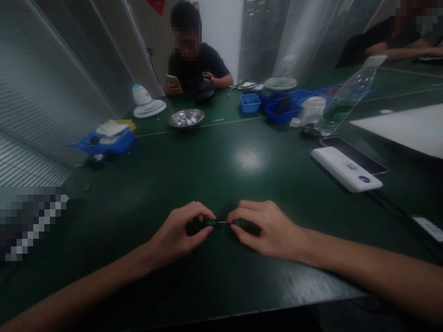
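Near the front of the green table, my left hand pinches a small dark part with a green, circuit-board-like face between thumb and fingers. Opposite it, my right hand is closed around the dark handle of a screwdriver. Its thin metal shaft lies level and points left, with the tip at the small green part. Whether the tip sits in a screw is too small to tell. My fingers partly cover both the handle and the part.
A white power bank and a phone lie to the right, near a tilted plastic bottle. Farther back are a metal bowl of small pieces, blue bins and a blue tray. A person sits across the table.
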